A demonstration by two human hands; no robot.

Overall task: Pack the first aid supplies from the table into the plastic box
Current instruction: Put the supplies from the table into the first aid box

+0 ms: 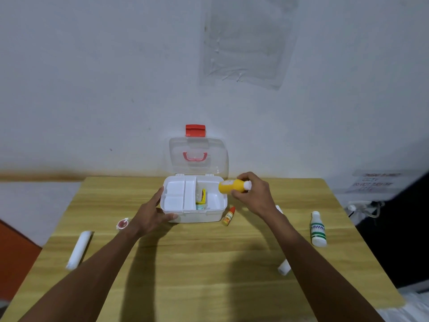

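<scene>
A white plastic box (199,216) stands at the table's far middle, its clear lid (198,156) up against the wall. A white tray insert fills its left half; a yellow packet (202,196) lies in the right half. My left hand (152,213) grips the box's front left corner. My right hand (251,194) holds a yellow bottle (232,186) on its side just above the box's right rim. On the table lie a small orange dropper bottle (228,216), a white-green bottle (318,230), a white roll (79,249), a small red tin (122,224) and a white tube (284,268) partly hidden by my right forearm.
The wooden table (209,263) butts against a grey wall. An orange object (14,252) sits beyond the left edge. Cables and a dark shape (394,217) are off the right edge.
</scene>
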